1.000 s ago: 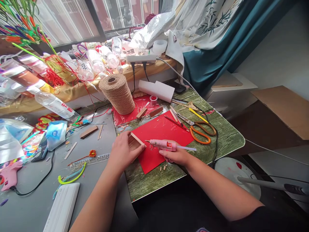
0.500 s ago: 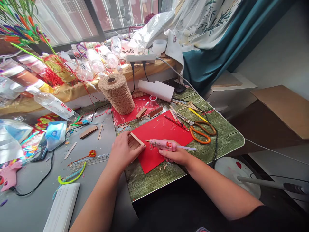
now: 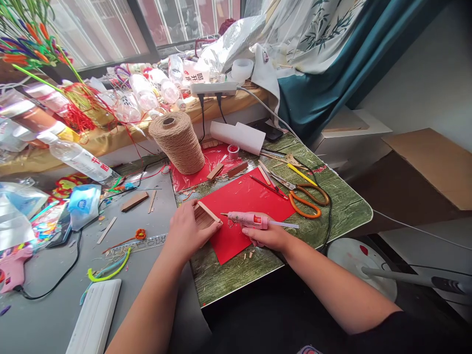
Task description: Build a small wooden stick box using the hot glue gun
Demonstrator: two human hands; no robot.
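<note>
My left hand point(image 3: 187, 227) is closed around a small open wooden box point(image 3: 205, 216), thumb along its near right corner and fingers over the far side. In my right hand point(image 3: 269, 237) is a pink hot glue gun point(image 3: 248, 220), its nozzle pointing left and lying just right of the box's edge. A pale glue stick point(image 3: 285, 224) sticks out of the gun's back. Both hands are over a sheet of red paper point(image 3: 254, 196) on the green wood-patterned table point(image 3: 217, 285). Part of the box is hidden by my left fingers.
Orange-handled scissors point(image 3: 305, 199) and pencils point(image 3: 268, 187) lie to the right. Behind stands a large twine spool point(image 3: 177, 142) near wooden scraps point(image 3: 216, 171). On the grey surface at left are a ruler point(image 3: 155, 240), a white case point(image 3: 95, 317) and a second pink glue gun point(image 3: 14, 265).
Almost nothing differs. The whole view has shifted very slightly; both hands keep their hold and place.
</note>
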